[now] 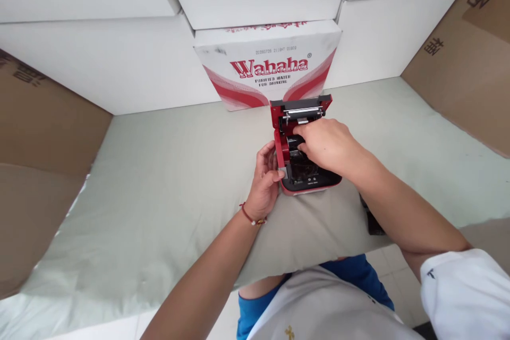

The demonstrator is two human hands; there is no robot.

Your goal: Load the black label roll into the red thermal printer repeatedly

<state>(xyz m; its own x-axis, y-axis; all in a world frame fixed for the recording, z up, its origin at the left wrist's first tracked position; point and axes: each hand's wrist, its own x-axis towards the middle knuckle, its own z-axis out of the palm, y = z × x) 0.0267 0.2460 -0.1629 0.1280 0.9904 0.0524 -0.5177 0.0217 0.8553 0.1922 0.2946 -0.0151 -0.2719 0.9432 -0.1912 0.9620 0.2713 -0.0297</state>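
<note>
A small red and black printer (313,183) stands on the cloth-covered table, its lid (302,109) raised at the back with a roller showing on the underside. My left hand (264,178) grips the printer's left side, the thumb on a grey tab near the front corner. Into the open compartment reaches my right hand (330,144), its fingers curled by a dark, shiny cylindrical part (295,142). Whether those fingers hold that part or something else is hidden by the hand.
Right behind the printer is a white and red Wahaha water carton (271,71). White boxes (95,58) form a wall at the back. Brown cardboard boxes stand at the left (43,170) and right (462,58). A dark object (374,223) lies under my right forearm, near the table edge.
</note>
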